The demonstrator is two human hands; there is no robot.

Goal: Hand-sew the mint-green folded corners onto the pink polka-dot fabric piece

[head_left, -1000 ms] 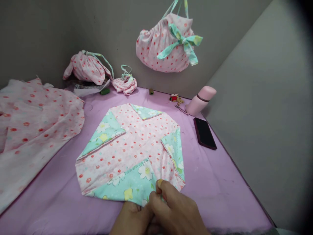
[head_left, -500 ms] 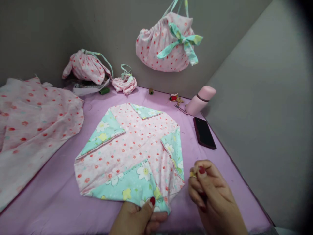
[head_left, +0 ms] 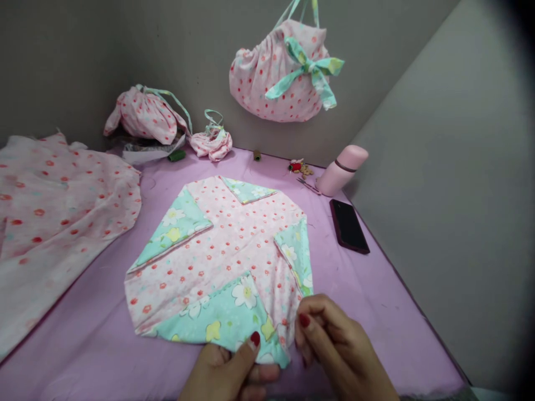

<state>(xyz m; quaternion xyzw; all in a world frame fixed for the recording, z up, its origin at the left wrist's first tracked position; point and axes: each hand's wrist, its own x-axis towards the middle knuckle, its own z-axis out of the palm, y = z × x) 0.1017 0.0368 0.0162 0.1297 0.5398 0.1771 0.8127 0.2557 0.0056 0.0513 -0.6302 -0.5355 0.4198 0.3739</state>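
A pink floral cloth (head_left: 234,239) lies spread out, its corners folded in to show a mint-green floral side. At its near edge my left hand (head_left: 234,367) grips the mint-green folded corner (head_left: 225,317), thumb on top and fingers beneath. A line of stitches runs along that fold's upper edge. Just right of this corner is my right hand (head_left: 334,345), thumb and forefinger pinched together close to the cloth. Whatever sits in the pinch is too small to make out.
More pink floral fabric (head_left: 62,211) covers the left side. Behind stand tied pouches (head_left: 144,114), a green thread spool (head_left: 177,155), a red spool (head_left: 295,166), small scissors (head_left: 308,186) and a pink bottle (head_left: 343,170). A phone (head_left: 349,225) lies right. A bow-trimmed bag (head_left: 276,78) hangs above.
My right hand has moved left and slightly down, from beside the cloth to its near right edge. My left hand keeps its grip on the corner.
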